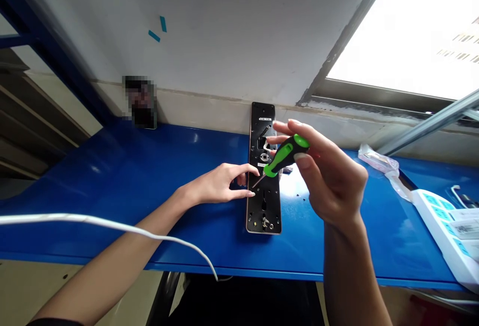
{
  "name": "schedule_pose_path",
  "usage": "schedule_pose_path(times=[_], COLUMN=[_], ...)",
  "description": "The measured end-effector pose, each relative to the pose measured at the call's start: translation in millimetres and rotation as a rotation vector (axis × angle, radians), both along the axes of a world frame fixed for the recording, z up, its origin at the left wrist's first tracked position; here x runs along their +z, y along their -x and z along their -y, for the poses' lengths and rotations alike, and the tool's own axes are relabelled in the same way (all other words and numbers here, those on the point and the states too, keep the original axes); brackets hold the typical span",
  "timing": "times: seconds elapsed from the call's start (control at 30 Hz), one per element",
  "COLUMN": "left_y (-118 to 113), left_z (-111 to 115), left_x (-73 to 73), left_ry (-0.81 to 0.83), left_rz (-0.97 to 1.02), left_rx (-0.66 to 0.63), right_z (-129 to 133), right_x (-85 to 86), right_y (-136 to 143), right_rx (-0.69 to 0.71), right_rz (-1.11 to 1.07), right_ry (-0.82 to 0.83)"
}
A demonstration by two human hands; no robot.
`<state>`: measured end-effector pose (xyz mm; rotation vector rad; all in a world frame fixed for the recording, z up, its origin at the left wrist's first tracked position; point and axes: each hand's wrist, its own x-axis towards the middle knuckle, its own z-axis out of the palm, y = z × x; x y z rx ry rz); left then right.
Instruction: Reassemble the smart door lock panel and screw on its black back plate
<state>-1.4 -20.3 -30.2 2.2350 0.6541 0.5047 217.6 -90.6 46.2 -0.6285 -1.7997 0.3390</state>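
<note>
A long black panel (264,206) with holes, metal fittings and a white label lies on the blue table, its far end near the wall. My right hand (325,171) holds a green and black screwdriver (283,159) by its handle, tilted. The screwdriver's thin shaft points down and left to the panel's left edge, a little below the middle. Beside that spot, my left hand (224,182) rests at the panel's left side, thumb and index finger apart on its surface. The other left fingers are curled and partly hidden; whether they grip the panel's edge is unclear.
A white cable (112,224) crosses over my left forearm. At the right are a white power strip (430,221), a clear plastic bag (377,161) and tiny dark bits on the blue table (187,141). A phone-like object (144,116) leans on the wall.
</note>
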Motion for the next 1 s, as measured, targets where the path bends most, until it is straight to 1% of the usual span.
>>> schedule_pose_path(times=[0.03,0.13,0.17,0.23,0.3,0.37,0.43,0.53,0.57,0.63,0.7,0.77,0.8,0.83,0.93,1.0], left_y=[0.1,0.3,0.4,0.4,0.4,0.2,-0.1,-0.5,-0.5,-0.4,0.0,0.1,0.1,0.0,-0.6,-0.8], left_z=[0.1,0.2,0.1,-0.2,-0.6,-0.8,-0.8,-1.0,-1.1,-1.4,-1.5,-1.1,-0.8,-0.5,0.0,-0.1], left_x=[-0.1,-0.1,-0.1,-0.3,-0.5,-0.7,-0.9,-1.4,-1.5,-1.7,-1.4,-0.7,-0.3,0.2,1.1,1.1], left_ry=[0.0,0.003,0.005,0.006,0.002,-0.003,0.0,0.02,0.024,0.022,0.012,0.009,0.011,0.015,0.016,0.004], left_rz=[0.003,0.003,0.002,0.0,-0.003,-0.007,-0.008,-0.002,0.002,0.006,0.006,0.002,0.002,0.002,0.002,0.003], left_rx=[0.0,-0.006,-0.008,-0.008,-0.004,-0.002,-0.002,-0.005,-0.009,-0.017,-0.015,-0.011,-0.011,-0.013,-0.017,-0.012], right_z=[-0.8,-2.4,-2.3,-0.9,1.0,2.1,1.8,1.3,1.8,3.9,6.2,7.0,6.6,5.8,3.1,3.2], right_x=[-0.7,-1.5,-1.0,0.7,2.0,1.9,0.5,-0.9,-0.8,0.2,1.2,1.2,0.7,0.1,-1.6,-1.9], right_y=[-0.5,-2.0,-2.1,-1.6,-1.1,-1.2,-2.1,-2.5,-1.8,0.7,3.7,5.4,5.6,5.4,4.1,4.2], right_rx=[-0.024,-0.168,-0.196,-0.177,-0.083,-0.017,-0.044,-0.174,-0.204,-0.195,-0.103,-0.028,-0.031,-0.061,-0.192,-0.2], right_rz=[-0.013,-0.032,-0.026,-0.005,0.012,0.003,-0.011,-0.009,0.001,0.026,0.037,0.015,0.0,-0.01,-0.012,0.009], right_ry=[-0.024,-0.133,-0.146,-0.113,-0.043,-0.012,-0.049,-0.153,-0.161,-0.12,-0.051,-0.025,-0.041,-0.068,-0.161,-0.145])
